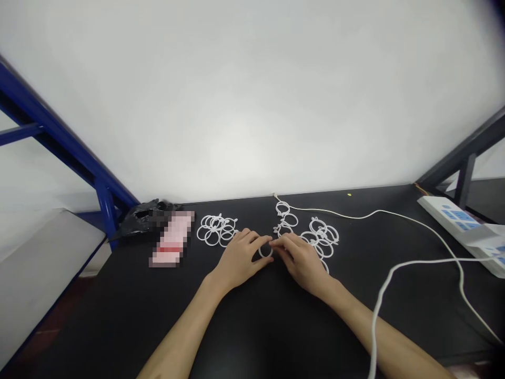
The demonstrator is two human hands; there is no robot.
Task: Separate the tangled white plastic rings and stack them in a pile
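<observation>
Pinching white ring (265, 251), both hands' grips

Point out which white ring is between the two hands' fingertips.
It is the single white ring on the black table, touched by the left hand and right hand. The other rings lie in the left pile and right pile.
</observation>
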